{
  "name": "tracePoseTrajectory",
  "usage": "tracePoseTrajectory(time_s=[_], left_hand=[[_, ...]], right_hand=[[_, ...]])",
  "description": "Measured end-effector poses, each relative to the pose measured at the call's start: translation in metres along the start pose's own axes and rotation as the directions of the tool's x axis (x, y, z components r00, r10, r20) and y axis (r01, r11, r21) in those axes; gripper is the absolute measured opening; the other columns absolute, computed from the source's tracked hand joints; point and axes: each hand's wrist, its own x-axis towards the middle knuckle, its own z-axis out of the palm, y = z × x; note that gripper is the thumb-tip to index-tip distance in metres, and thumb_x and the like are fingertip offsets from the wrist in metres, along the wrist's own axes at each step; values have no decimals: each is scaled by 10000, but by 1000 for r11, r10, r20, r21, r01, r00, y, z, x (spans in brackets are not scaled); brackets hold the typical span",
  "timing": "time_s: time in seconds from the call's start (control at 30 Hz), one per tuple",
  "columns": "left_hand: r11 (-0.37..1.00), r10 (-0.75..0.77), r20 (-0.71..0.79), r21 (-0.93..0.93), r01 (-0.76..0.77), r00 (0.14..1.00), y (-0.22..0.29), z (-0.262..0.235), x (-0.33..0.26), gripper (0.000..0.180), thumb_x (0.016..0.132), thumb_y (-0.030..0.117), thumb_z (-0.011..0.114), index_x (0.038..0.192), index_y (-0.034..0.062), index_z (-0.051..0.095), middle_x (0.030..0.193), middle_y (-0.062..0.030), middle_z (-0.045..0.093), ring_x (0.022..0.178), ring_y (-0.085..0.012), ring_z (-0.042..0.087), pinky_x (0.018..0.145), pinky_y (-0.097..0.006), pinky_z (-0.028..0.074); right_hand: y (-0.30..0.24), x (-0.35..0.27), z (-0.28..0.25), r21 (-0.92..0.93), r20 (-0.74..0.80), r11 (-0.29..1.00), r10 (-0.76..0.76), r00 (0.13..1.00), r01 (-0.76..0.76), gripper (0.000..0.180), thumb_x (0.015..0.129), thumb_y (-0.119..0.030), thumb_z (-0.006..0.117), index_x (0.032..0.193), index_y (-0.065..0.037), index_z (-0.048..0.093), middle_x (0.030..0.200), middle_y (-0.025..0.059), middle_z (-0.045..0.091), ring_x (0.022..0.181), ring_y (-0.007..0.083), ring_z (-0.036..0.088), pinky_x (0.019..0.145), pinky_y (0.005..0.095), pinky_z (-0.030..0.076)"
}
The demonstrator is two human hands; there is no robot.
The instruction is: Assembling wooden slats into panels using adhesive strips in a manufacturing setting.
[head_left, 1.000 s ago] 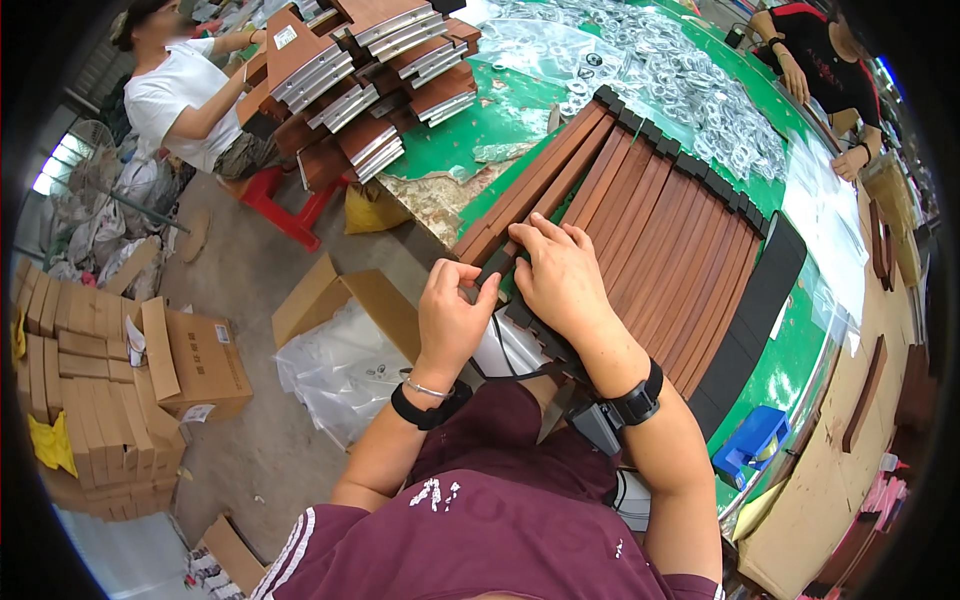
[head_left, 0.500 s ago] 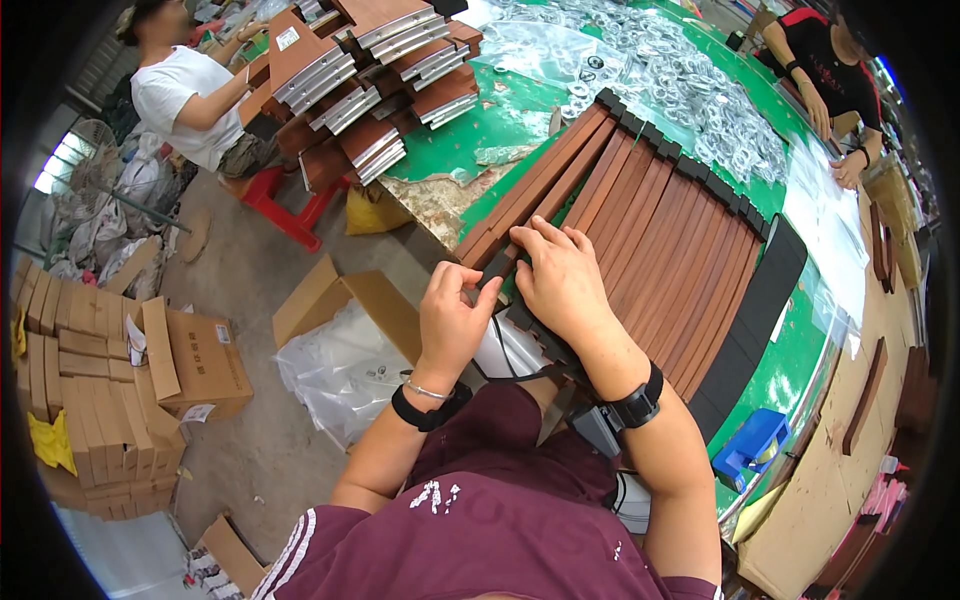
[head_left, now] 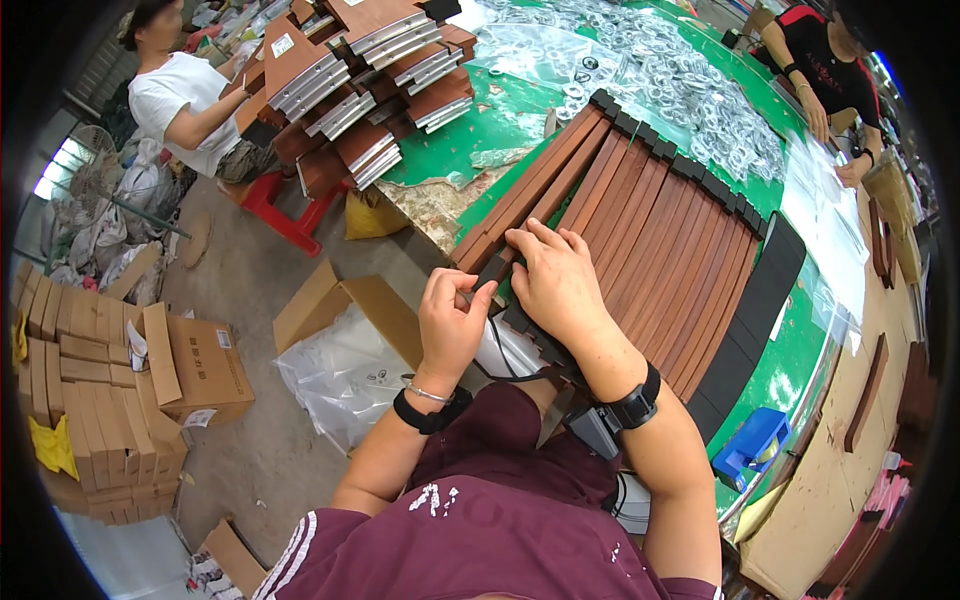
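A row of long brown slats (head_left: 655,240) with black end caps (head_left: 690,165) along the far ends lies on the green table in front of me. My left hand (head_left: 452,325) is closed at the near end of a slat on the left side of the row, thumb and forefinger pinching a small black end cap (head_left: 491,269). Close beside it, my right hand (head_left: 562,285) curls over the same slat end, fingers on one side and thumb on the other. Its palm covers the near ends of several slats. A flat black strip (head_left: 750,315) lies along the row's right side.
Metal rings (head_left: 690,95) are heaped on the far table. Brown pieces with metal rails (head_left: 375,90) are stacked at the far left, near a person in white (head_left: 185,105). A blue tape dispenser (head_left: 752,448) sits at right; an open carton (head_left: 345,320) stands on the floor.
My hands stay at the same slat end, with only slight finger movement. The person at the far left has lowered a raised arm toward the stack.
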Motion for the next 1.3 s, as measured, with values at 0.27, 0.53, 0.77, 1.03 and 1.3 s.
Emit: tracePoseTrajectory(time_s=[0.27,0.53,0.77,1.03,1.3], left_hand=[[998,13,30,54,-14,999,4,-3,5,221,826,42,800,878,-9,591,865,-49,554,558,-79,436,510,-247,371],[996,7,46,84,-11,999,7,-5,7,241,810,41,808,858,-5,576,846,-50,545,562,-94,438,516,-253,378],[992,-40,90,119,29,995,13,-6,8,239,805,53,802,873,-3,580,856,-79,562,587,-166,503,539,-297,431],[982,-83,114,177,62,990,9,-7,7,262,805,102,792,915,9,573,895,-128,587,782,-317,609,673,-395,503],[973,-70,92,225,48,993,17,-15,-4,313,808,149,809,995,8,601,930,-126,612,834,-318,642,695,-397,525]], right_hand=[[0,1,-1,2,-3,1000,-5,1000,5,371,876,-122,629,1240,-50,634,1220,168,685,1309,289,541,1116,495,364],[0,0,1,1,-10,1000,-9,1000,9,366,876,-124,631,1234,-52,634,1225,172,682,1299,290,549,1110,492,369],[1,0,-1,11,4,1000,-7,1000,7,383,879,-112,629,1261,-84,628,1243,171,671,1310,302,540,1110,512,363],[-4,-5,-3,-119,88,967,-217,972,227,350,842,-185,683,1175,-265,751,1396,199,575,1362,418,472,1090,666,324],[-6,-6,-3,-120,117,969,-202,972,216,379,838,-197,702,1206,-281,739,1404,187,572,1372,419,459,1103,653,324]])
